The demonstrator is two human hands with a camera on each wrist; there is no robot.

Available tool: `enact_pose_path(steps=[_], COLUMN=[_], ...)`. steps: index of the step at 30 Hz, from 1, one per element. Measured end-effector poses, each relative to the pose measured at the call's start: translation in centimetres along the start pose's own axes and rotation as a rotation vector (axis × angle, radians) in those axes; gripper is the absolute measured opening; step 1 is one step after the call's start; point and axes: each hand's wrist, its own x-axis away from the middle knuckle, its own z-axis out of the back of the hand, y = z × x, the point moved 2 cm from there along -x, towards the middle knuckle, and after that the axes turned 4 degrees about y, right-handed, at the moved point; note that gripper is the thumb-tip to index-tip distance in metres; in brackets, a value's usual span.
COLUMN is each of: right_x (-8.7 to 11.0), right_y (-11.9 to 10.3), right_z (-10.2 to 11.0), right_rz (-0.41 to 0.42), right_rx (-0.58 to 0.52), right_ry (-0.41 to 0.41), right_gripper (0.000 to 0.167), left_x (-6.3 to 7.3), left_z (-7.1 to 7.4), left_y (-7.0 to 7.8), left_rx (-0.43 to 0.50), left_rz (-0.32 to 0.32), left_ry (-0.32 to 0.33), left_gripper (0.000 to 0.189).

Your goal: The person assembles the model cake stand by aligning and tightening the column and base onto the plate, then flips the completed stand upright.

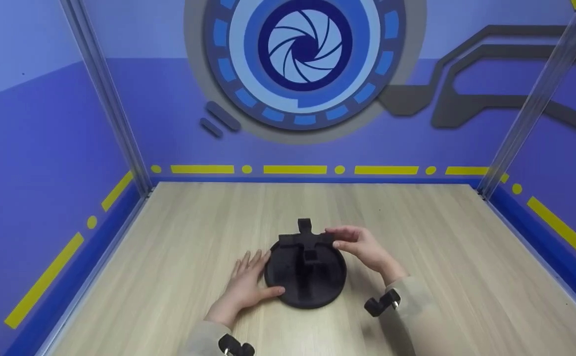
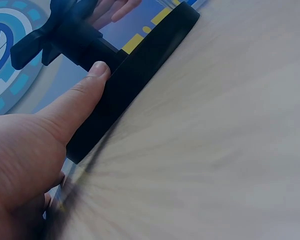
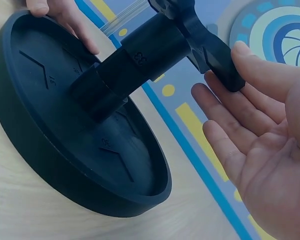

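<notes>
You see black-on-black angular lines on your black, shallow-rimmed round base; its cross-shaped handle is black too. You have a flat, pale tan tabletop with streaky wood grain, and beige cloth sleeves. The flat wall facing you pairs pale blue with deeper violet-blue, yellow dashes and a circular blue-and-white emblem.

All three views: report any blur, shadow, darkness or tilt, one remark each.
Head view: a soft shadow falls on the tabletop beside the right sleeve; left wrist view: the wood grain looks smeared, and the black base is too dark to show much detail; right wrist view: slanted, yet the base's markings stay visible.
</notes>
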Motion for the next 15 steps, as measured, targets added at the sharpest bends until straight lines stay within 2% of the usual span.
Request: enact_pose_path(steps=[15], right_x=[0.74], right_y=[-0.72], right_z=[-0.43], right_rz=[-0.020], right_rx=[0.028], right_ry=[-0.026], right_gripper=[0.049], left_x=[0.10], left_z=[0.13], left_y=[0.20], left_rx=[-0.008], left_rz=[-0.007], left_ry=[0.006], left_gripper=[0.107])
